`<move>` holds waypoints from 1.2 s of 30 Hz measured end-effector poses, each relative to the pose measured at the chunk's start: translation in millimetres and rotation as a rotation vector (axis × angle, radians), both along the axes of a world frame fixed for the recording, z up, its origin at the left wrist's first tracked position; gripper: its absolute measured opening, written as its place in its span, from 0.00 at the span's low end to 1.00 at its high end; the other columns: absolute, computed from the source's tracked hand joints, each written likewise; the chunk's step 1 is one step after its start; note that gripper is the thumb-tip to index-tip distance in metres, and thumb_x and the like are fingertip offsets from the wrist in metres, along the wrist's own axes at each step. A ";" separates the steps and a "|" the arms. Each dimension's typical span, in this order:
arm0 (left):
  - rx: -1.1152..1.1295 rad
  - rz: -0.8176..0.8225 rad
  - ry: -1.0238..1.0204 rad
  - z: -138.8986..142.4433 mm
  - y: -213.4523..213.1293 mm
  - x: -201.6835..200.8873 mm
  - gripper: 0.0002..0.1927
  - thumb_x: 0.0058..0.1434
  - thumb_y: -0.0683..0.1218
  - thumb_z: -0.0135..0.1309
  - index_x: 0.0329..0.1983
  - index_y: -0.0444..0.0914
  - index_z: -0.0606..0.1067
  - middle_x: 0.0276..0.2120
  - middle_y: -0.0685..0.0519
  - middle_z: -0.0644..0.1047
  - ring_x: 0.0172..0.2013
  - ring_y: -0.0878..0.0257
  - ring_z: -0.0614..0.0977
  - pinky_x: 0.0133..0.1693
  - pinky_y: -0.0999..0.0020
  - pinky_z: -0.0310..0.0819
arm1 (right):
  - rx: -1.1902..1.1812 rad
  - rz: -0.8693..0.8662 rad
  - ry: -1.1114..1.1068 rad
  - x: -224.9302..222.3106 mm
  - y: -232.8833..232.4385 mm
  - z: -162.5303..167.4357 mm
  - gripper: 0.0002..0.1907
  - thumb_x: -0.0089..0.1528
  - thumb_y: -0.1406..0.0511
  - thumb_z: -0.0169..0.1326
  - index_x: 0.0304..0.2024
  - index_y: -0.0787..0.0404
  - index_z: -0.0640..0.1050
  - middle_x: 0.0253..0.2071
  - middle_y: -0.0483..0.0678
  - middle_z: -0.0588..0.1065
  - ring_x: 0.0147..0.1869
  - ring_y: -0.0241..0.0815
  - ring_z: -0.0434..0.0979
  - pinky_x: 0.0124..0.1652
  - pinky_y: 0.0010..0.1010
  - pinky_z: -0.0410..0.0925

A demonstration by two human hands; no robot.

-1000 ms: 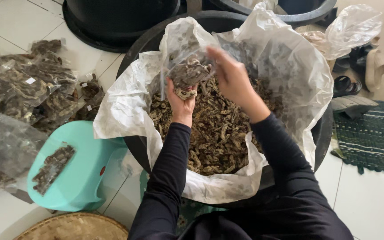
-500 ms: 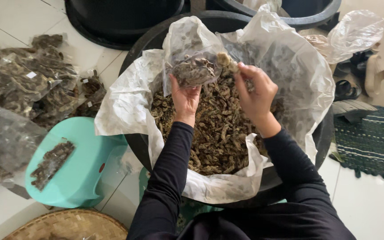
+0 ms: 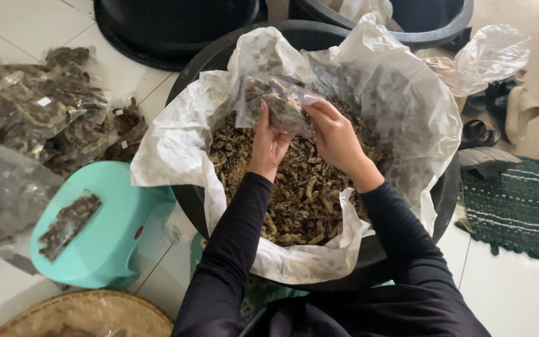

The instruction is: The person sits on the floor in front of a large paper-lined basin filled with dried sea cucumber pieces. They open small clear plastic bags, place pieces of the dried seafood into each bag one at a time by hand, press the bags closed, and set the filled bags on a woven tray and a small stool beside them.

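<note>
A small clear plastic bag (image 3: 277, 103) partly filled with dried brown pieces is held up over a big black tub (image 3: 407, 231). The tub is lined with a white plastic sheet (image 3: 176, 146) and holds a heap of the same dried pieces (image 3: 301, 193). My left hand (image 3: 267, 145) grips the bag from below on its left side. My right hand (image 3: 335, 137) pinches the bag's right edge with its fingers. Both arms wear black sleeves.
A teal plastic stool (image 3: 110, 234) with one filled bag (image 3: 68, 224) on it stands at the left. Several packed clear bags (image 3: 38, 112) lie on the tiled floor. Two more black tubs (image 3: 176, 25) stand behind. A woven tray (image 3: 82, 315), a green mat (image 3: 519, 203) and sandals (image 3: 500, 118) surround.
My right hand came up out of the heap to the bag's right edge. The bag now sits held between both hands.
</note>
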State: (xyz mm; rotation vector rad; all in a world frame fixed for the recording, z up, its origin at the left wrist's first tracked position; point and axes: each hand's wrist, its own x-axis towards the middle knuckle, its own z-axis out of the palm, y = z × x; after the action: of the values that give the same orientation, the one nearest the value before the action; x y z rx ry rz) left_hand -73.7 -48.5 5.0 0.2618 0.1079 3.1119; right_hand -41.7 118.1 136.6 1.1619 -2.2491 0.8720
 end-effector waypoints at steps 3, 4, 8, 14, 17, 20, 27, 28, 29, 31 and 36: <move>-0.048 0.046 -0.019 -8.8 6.9 -4.1 0.23 0.66 0.53 0.63 0.57 0.37 0.73 0.50 0.47 0.79 0.49 0.59 0.82 0.48 0.65 0.84 | -0.092 0.095 -0.183 13.5 0.0 12.6 0.23 0.64 0.76 0.56 0.62 0.62 0.73 0.61 0.58 0.74 0.56 0.50 0.82 0.53 0.36 0.76; -0.059 0.059 -0.037 -11.6 8.5 -5.4 0.22 0.65 0.53 0.63 0.57 0.38 0.73 0.50 0.48 0.79 0.49 0.59 0.82 0.48 0.66 0.84 | -0.103 0.121 -0.216 17.1 1.5 17.3 0.25 0.64 0.75 0.58 0.63 0.61 0.72 0.62 0.57 0.74 0.56 0.48 0.82 0.55 0.36 0.76; -0.126 0.106 -0.020 -15.4 12.3 -2.9 0.19 0.68 0.52 0.63 0.56 0.38 0.74 0.51 0.49 0.78 0.49 0.60 0.82 0.49 0.67 0.83 | 0.026 0.248 -0.184 24.7 12.5 33.4 0.30 0.54 0.79 0.56 0.59 0.58 0.79 0.56 0.55 0.74 0.56 0.47 0.79 0.53 0.35 0.75; 0.073 0.182 -0.129 17.8 12.8 48.6 0.19 0.66 0.52 0.60 0.56 0.39 0.75 0.52 0.47 0.80 0.51 0.55 0.82 0.51 0.58 0.82 | -0.305 0.334 -0.138 40.7 18.0 32.8 0.15 0.56 0.79 0.60 0.44 0.62 0.82 0.57 0.53 0.74 0.55 0.41 0.78 0.51 0.31 0.76; 0.164 0.225 -0.118 47.5 2.4 89.8 0.17 0.66 0.51 0.58 0.55 0.40 0.74 0.55 0.47 0.79 0.54 0.53 0.82 0.58 0.51 0.78 | -0.595 0.299 -0.243 43.1 21.6 26.0 0.10 0.64 0.79 0.58 0.46 0.65 0.80 0.56 0.52 0.75 0.55 0.37 0.78 0.50 0.29 0.75; 0.177 0.291 -0.094 72.2 -9.8 137.8 0.18 0.65 0.52 0.56 0.56 0.41 0.74 0.55 0.45 0.79 0.55 0.51 0.82 0.60 0.53 0.76 | -0.725 0.226 -0.405 27.0 28.7 11.0 0.07 0.69 0.76 0.58 0.49 0.65 0.79 0.53 0.53 0.77 0.48 0.35 0.76 0.47 0.24 0.70; 0.052 0.768 -0.076 62.4 -87.2 326.5 0.15 0.71 0.47 0.53 0.58 0.36 0.73 0.50 0.49 0.79 0.48 0.60 0.81 0.52 0.67 0.78 | 0.077 -0.210 0.082 -47.2 56.0 -79.3 0.24 0.62 0.69 0.63 0.60 0.65 0.74 0.62 0.69 0.66 0.55 0.67 0.73 0.47 0.45 0.71; -0.072 0.937 -0.137 53.0 -101.8 366.4 0.15 0.71 0.42 0.52 0.59 0.37 0.74 0.49 0.51 0.80 0.45 0.65 0.81 0.46 0.74 0.78 | 0.203 -0.235 0.205 -53.7 58.7 -92.9 0.32 0.57 0.68 0.65 0.63 0.67 0.72 0.65 0.75 0.61 0.59 0.76 0.69 0.47 0.51 0.71; -0.194 0.973 0.006 43.9 -121.4 401.7 0.06 0.80 0.46 0.53 0.54 0.39 0.76 0.38 0.57 0.78 0.30 0.72 0.73 0.29 0.78 0.68 | 0.248 -0.211 0.129 -59.8 61.7 -103.0 0.32 0.58 0.67 0.65 0.64 0.65 0.71 0.65 0.72 0.61 0.61 0.75 0.68 0.49 0.51 0.70; -0.084 1.104 -0.072 22.8 -151.1 476.1 0.07 0.78 0.46 0.51 0.42 0.43 0.74 0.28 0.62 0.73 0.25 0.76 0.69 0.24 0.83 0.60 | 0.343 -0.179 -0.026 -66.2 64.4 -117.7 0.34 0.59 0.67 0.65 0.66 0.60 0.68 0.65 0.66 0.61 0.67 0.73 0.66 0.55 0.52 0.69; 0.185 1.911 -0.873 -28.6 -185.7 629.4 0.13 0.80 0.48 0.51 0.37 0.41 0.72 0.30 0.59 0.73 0.27 0.71 0.70 0.31 0.80 0.64 | 0.382 -0.200 -0.172 -60.5 56.4 -127.5 0.27 0.62 0.68 0.61 0.63 0.60 0.71 0.69 0.63 0.61 0.56 0.65 0.73 0.51 0.49 0.70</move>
State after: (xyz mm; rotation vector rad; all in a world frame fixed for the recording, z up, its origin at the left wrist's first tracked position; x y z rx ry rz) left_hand 555.6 -234.2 -23.6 -2.6684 0.0309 4.1257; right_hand -102.1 174.5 9.1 1.0204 -2.7016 0.4919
